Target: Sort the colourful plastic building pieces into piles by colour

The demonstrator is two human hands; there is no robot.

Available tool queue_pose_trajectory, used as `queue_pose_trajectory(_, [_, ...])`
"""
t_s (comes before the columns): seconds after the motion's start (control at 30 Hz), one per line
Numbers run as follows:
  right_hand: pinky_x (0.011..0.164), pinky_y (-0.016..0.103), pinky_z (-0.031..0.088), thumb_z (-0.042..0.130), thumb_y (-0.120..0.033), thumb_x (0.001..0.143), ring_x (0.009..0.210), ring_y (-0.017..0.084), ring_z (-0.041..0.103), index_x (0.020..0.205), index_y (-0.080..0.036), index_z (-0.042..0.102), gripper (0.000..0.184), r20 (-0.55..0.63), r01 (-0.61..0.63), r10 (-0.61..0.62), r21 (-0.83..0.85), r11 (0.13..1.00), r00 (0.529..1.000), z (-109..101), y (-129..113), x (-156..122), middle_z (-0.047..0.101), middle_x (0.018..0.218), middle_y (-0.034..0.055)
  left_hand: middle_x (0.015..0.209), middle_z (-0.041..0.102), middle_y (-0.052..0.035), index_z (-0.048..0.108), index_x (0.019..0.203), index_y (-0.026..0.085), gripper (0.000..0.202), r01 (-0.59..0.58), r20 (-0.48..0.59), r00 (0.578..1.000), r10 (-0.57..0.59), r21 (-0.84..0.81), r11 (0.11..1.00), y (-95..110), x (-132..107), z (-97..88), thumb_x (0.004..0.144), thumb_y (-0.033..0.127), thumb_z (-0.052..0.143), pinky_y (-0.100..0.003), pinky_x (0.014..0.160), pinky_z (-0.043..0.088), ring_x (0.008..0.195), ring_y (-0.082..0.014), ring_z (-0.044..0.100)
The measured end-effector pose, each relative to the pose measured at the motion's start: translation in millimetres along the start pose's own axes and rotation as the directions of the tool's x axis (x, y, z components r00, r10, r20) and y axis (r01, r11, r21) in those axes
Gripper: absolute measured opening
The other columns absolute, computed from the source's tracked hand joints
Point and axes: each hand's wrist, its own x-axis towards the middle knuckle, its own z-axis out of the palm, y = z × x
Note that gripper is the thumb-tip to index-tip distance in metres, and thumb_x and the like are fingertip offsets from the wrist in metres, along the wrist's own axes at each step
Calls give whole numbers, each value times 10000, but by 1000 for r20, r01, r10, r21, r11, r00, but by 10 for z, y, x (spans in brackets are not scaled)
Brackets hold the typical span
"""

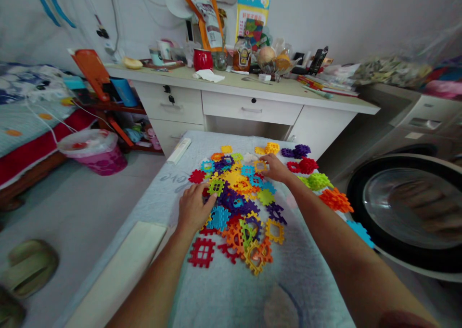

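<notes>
A mixed pile of notched plastic building pieces (234, 177) covers the middle of the cloth-covered table. At its left edge, my left hand (195, 206) has thumb and fingers closed on a lime-green window-shaped piece (216, 187). My right hand (276, 168) reaches to the far right of the pile, its fingers pinching a yellow square frame piece (260, 166). Sorted groups run down the right side: yellow pieces (272, 148), purple pieces (301, 150), red pieces (308, 165), green pieces (319, 181), orange pieces (336, 200) and blue pieces (362, 233).
Pale bars lie along the table's left side, a long bar (126, 265) near me and a short bar (179, 150) farther off. A cluttered white desk (252, 93) stands behind. A front-loading washing machine (415, 121) is at the right, a pink bin (99, 154) at the left.
</notes>
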Motion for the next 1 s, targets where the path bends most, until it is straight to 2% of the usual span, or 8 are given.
queue_pose_trajectory(0.2, [898,391,544,721,-172,722,964,220,632,1229,-177,619,517,-41,-42,44,43,998,998,-5,127,-12,601,1182,115,1156,676,-74,631,1120,235,318,-6,-11,1000,6,-13,1000,-9,-10,13,890,438,549,-443,1018,444,1121,-268,607])
queue_pose_trajectory(0.33, [974,441,491,706,-229,745,1062,266,603,1228,-158,630,493,-71,-41,36,-60,997,997,5,92,19,626,1189,138,1142,675,-73,633,1108,236,301,-6,-16,1000,6,-5,1000,3,-6,4,888,426,552,-432,1002,454,1106,-265,612])
queue_pose_trajectory(0.47, [1044,537,403,736,-333,748,1245,360,478,1220,-189,667,498,-185,-111,68,-232,966,980,-57,-17,137,551,1346,166,1142,678,-71,630,1116,237,308,-5,-9,1000,5,-2,1000,10,2,-10,891,431,551,-427,1002,453,1102,-265,612])
queue_pose_trajectory(0.57, [1103,581,316,733,-331,767,1362,402,352,1262,-218,670,512,-229,-162,91,-315,935,969,-171,-68,342,445,1483,154,1135,681,-80,627,1133,227,328,-14,9,1000,14,-5,1000,3,5,-19,899,440,539,-426,1003,450,1102,-265,613])
queue_pose_trajectory(0.67, [1154,627,200,747,-304,765,1429,425,258,1252,-251,688,493,-187,-210,149,-367,906,971,-269,-45,602,398,1535,120,1130,684,-81,627,1125,229,324,-14,10,1000,15,-4,1000,-3,4,-22,899,444,539,-432,1001,447,1102,-271,613])
queue_pose_trajectory(0.8, [1155,688,134,773,-316,762,1469,446,198,1224,-293,710,467,-81,-274,264,-398,875,961,-271,60,861,367,1568,89,1125,686,-78,630,1101,240,302,-9,2,1000,9,-4,1000,-10,-1,-11,900,446,541,-435,1012,440,1102,-270,613])
queue_pose_trajectory(1.0, [1141,736,97,783,-334,775,1489,461,172,1214,-303,726,444,-27,-299,319,-433,850,947,-168,160,952,346,1595,92,1155,680,-79,632,1148,228,329,-1,13,1000,1,-8,1000,-18,-8,-1,905,433,551,-433,1004,442,1115,-269,602])
